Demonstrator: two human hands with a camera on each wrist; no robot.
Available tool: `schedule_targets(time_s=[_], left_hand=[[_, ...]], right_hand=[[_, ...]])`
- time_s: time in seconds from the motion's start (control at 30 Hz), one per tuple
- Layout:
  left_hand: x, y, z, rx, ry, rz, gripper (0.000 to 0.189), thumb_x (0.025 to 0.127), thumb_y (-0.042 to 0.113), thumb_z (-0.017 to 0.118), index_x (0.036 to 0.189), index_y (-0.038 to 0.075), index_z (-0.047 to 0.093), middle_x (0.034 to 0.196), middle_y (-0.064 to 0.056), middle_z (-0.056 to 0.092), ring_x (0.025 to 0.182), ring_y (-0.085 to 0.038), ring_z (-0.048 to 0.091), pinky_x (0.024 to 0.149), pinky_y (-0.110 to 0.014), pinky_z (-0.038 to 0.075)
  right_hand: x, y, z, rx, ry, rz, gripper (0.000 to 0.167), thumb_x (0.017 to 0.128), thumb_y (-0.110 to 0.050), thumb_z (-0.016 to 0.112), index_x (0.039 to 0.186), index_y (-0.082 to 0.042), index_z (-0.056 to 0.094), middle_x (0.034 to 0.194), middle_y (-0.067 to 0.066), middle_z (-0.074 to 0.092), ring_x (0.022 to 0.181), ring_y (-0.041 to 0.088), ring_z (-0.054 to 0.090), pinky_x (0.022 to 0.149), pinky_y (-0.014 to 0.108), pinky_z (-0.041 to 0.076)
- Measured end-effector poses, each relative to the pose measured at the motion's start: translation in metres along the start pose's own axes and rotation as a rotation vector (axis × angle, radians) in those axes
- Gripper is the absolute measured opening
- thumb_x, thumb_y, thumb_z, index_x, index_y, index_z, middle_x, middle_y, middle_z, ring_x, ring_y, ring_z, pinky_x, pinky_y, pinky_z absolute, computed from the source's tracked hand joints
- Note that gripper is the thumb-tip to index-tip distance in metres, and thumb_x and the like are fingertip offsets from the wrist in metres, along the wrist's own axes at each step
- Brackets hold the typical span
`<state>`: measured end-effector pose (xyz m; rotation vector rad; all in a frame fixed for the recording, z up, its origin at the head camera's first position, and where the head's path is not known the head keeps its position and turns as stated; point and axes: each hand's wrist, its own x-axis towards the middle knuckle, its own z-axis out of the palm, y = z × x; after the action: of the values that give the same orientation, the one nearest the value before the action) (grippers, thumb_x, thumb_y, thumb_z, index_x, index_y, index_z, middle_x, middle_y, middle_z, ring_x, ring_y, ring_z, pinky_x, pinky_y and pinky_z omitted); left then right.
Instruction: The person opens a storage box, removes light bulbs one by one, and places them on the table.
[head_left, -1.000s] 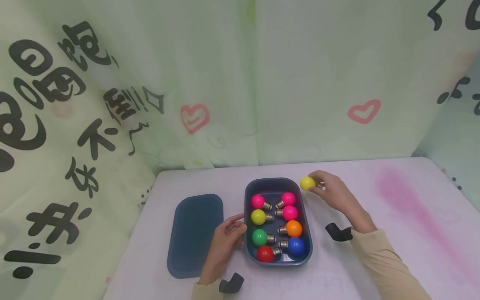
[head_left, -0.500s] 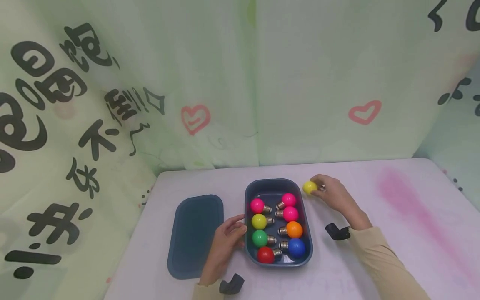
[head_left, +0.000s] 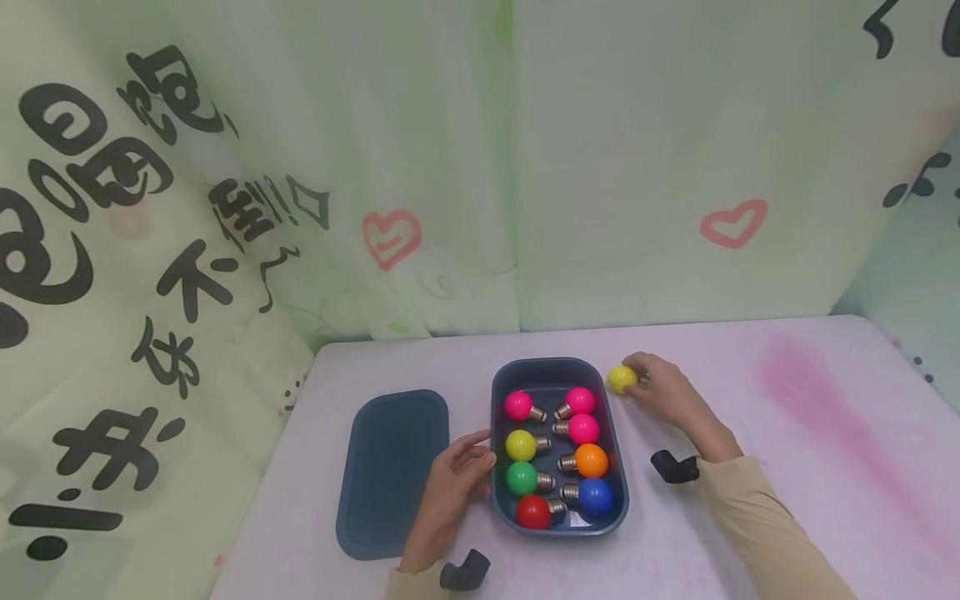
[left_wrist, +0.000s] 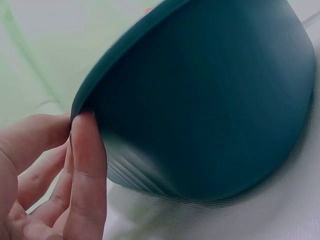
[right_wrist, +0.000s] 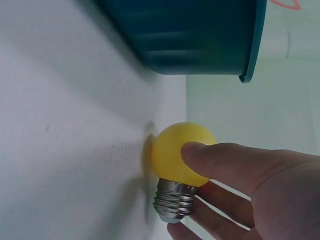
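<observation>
A dark blue-green plastic box [head_left: 551,371] holds several coloured light bulbs in two columns. On its left side lie a pink bulb [head_left: 517,406], a yellow bulb [head_left: 521,445], a green bulb [head_left: 522,478] and a red bulb [head_left: 533,512]. Along the right are two pink bulbs, an orange bulb [head_left: 591,460] and a blue bulb [head_left: 596,497]. My left hand [head_left: 459,475] pinches the box's left rim between thumb and finger. Just outside the far right corner, my right hand [head_left: 663,387] pinches another yellow light bulb [right_wrist: 180,150] by its globe, close over the table, metal screw base showing.
A flat lid [head_left: 393,475] of the same dark colour lies on the white table [head_left: 750,517] left of the box, partly behind my left hand. Behind the table hangs a pale green curtain [head_left: 600,167] with dark lettering and pink hearts.
My right hand has drawn the yellow bulb slightly right and toward me, lower over the table. Inside the box, the other yellow bulb has shifted nearer the green one. My left hand stays at the rim.
</observation>
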<state>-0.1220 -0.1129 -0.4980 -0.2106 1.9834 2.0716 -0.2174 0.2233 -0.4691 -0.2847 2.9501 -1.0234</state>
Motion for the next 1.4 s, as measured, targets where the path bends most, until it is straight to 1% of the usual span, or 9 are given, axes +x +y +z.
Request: schedule_targets(time_s=[0.13, 0.3, 0.4, 0.5, 0.73, 0.97, 1.17, 1.27, 1.4], left_hand=[[0.0, -0.001, 0.001, 0.003, 0.0, 0.0, 0.047, 0.091, 0.026, 0.072, 0.135, 0.013, 0.06, 0.11, -0.004, 0.064, 0.095, -0.015, 0.06, 0.071, -0.028, 0.054], [0.001, -0.001, 0.003, -0.003, 0.003, -0.004, 0.047, 0.09, 0.026, 0.074, 0.134, 0.013, 0.061, 0.109, -0.005, 0.064, 0.094, -0.015, 0.06, 0.07, -0.028, 0.053], [0.001, -0.002, 0.003, -0.01, 0.002, -0.004, 0.047, 0.089, 0.025, 0.074, 0.133, 0.013, 0.062, 0.108, -0.005, 0.064, 0.095, -0.015, 0.06, 0.07, -0.027, 0.053], [0.002, -0.004, 0.002, -0.009, -0.002, 0.001, 0.047, 0.09, 0.025, 0.074, 0.134, 0.013, 0.061, 0.109, -0.005, 0.064, 0.095, -0.015, 0.06, 0.071, -0.027, 0.053], [0.003, -0.003, 0.001, -0.001, 0.006, -0.021, 0.049, 0.09, 0.028, 0.073, 0.136, 0.015, 0.06, 0.112, -0.006, 0.063, 0.097, -0.016, 0.06, 0.073, -0.028, 0.054], [0.003, -0.003, -0.001, 0.008, 0.005, -0.021, 0.05, 0.09, 0.029, 0.073, 0.136, 0.014, 0.059, 0.113, -0.005, 0.063, 0.097, -0.015, 0.06, 0.074, -0.029, 0.053], [0.002, -0.004, -0.002, 0.012, 0.008, -0.026, 0.052, 0.089, 0.03, 0.074, 0.137, 0.014, 0.058, 0.111, -0.004, 0.063, 0.096, -0.015, 0.06, 0.074, -0.029, 0.053], [0.001, -0.004, -0.001, 0.006, 0.006, -0.026, 0.053, 0.089, 0.03, 0.074, 0.137, 0.013, 0.058, 0.11, -0.004, 0.063, 0.095, -0.015, 0.06, 0.073, -0.029, 0.053], [0.002, -0.003, -0.001, 0.002, 0.004, -0.019, 0.053, 0.09, 0.028, 0.074, 0.137, 0.012, 0.058, 0.11, -0.005, 0.063, 0.093, -0.015, 0.06, 0.071, -0.028, 0.053]], right_hand=[[-0.001, 0.002, 0.0, -0.003, -0.012, 0.014, 0.042, 0.089, -0.004, 0.068, 0.125, 0.012, 0.054, 0.124, 0.033, 0.057, 0.115, 0.048, 0.054, 0.1, 0.06, 0.043], [-0.002, 0.001, -0.002, -0.012, -0.025, 0.037, 0.054, 0.091, -0.006, 0.067, 0.137, 0.011, 0.044, 0.135, 0.035, 0.05, 0.126, 0.05, 0.046, 0.105, 0.062, 0.037], [-0.004, -0.002, -0.004, -0.01, -0.023, 0.044, 0.057, 0.091, -0.006, 0.067, 0.14, 0.01, 0.041, 0.138, 0.034, 0.047, 0.128, 0.05, 0.044, 0.106, 0.062, 0.036], [-0.004, -0.005, -0.005, 0.001, -0.02, 0.037, 0.058, 0.092, -0.006, 0.066, 0.141, 0.01, 0.04, 0.139, 0.034, 0.046, 0.128, 0.049, 0.044, 0.106, 0.062, 0.036], [-0.005, -0.019, -0.006, 0.016, 0.009, -0.022, 0.054, 0.09, -0.006, 0.067, 0.137, 0.012, 0.046, 0.136, 0.034, 0.048, 0.127, 0.049, 0.044, 0.108, 0.062, 0.034], [-0.01, -0.04, -0.005, 0.004, 0.024, -0.056, 0.052, 0.09, -0.006, 0.067, 0.137, 0.007, 0.048, 0.137, 0.029, 0.048, 0.128, 0.046, 0.044, 0.108, 0.061, 0.035], [-0.011, -0.06, -0.001, 0.009, 0.039, -0.11, 0.047, 0.09, -0.005, 0.068, 0.132, 0.007, 0.052, 0.132, 0.027, 0.052, 0.125, 0.043, 0.047, 0.107, 0.058, 0.039], [-0.01, -0.071, 0.001, -0.002, 0.049, -0.138, 0.046, 0.089, -0.006, 0.07, 0.131, 0.006, 0.054, 0.13, 0.026, 0.054, 0.122, 0.041, 0.05, 0.105, 0.056, 0.042], [-0.012, -0.084, 0.004, 0.001, 0.04, -0.173, 0.048, 0.088, -0.007, 0.072, 0.131, 0.005, 0.055, 0.128, 0.024, 0.056, 0.12, 0.039, 0.052, 0.103, 0.054, 0.045]])
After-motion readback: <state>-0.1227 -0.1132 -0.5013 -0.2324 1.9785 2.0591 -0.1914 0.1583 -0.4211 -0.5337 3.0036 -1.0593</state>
